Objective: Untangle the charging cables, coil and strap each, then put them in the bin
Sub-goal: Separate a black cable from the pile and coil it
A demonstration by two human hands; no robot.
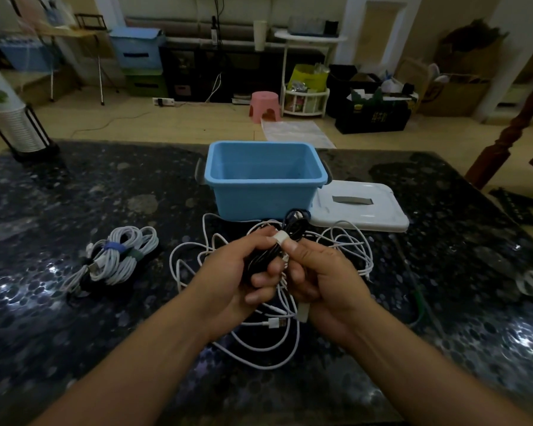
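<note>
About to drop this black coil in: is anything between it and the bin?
Nothing visible. The black coil, held in both hands, sits just in front of the bin, which is open; its lid lies to the right.

Vantage: a single wide-angle camera worn on the person's head.
Direction: forward and down across a dark speckled table [74, 192] toward the room's far wall.
Nearness: close above both forearms.
Shared ground: none, only one view.
</note>
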